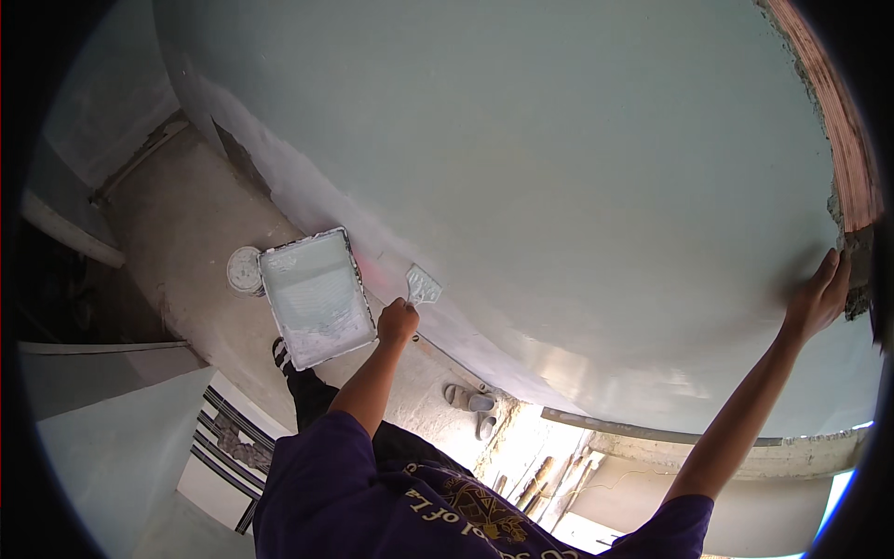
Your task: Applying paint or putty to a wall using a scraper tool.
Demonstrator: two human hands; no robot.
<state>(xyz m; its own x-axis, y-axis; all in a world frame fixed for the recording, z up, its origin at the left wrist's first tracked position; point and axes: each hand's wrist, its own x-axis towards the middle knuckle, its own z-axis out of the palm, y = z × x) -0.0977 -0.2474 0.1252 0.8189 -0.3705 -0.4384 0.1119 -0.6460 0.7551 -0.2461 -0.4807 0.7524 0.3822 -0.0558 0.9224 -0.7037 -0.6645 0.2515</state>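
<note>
My left hand [399, 321] is shut on the handle of a small putty knife [424, 285], its white-smeared blade lying against the pale green wall [559, 168] low down. My right hand [819, 298] stretches far out to the right. It rests flat on the same wall with the fingers apart, beside the wall's rough broken edge [852, 252], and holds nothing. Just left of the left hand, a white paint tray [317, 298] coated with white paint lies on the concrete floor.
A round white lid or tub [245, 270] sits against the tray's left side. A pair of slippers [470, 402] lies on the floor by the wall's foot. Exposed reddish brick [852, 158] runs along the wall's right end. Planks and rubble [540, 480] lie below.
</note>
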